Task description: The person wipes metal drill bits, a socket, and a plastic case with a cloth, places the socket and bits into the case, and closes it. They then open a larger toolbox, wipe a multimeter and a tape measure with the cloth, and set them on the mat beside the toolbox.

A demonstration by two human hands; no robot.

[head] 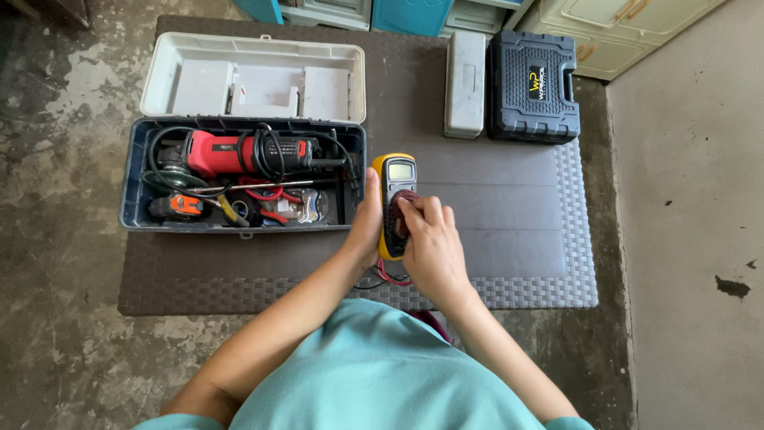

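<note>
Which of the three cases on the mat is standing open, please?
The blue toolbox on the left, beside the left hand: its white lid is swung back, showing a red power tool. The grey case and dark blue case are shut.

Lots of bare mat (509, 199) to the right. Open toolbox (135, 215) blocking the left. Grey box (465, 84) and dark case (533, 76) blocking the far edge, side by side.

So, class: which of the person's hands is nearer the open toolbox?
Left. The left hand grips the yellow multimeter right beside the toolbox; the right hand sits on the meter's dial, farther away.
</note>
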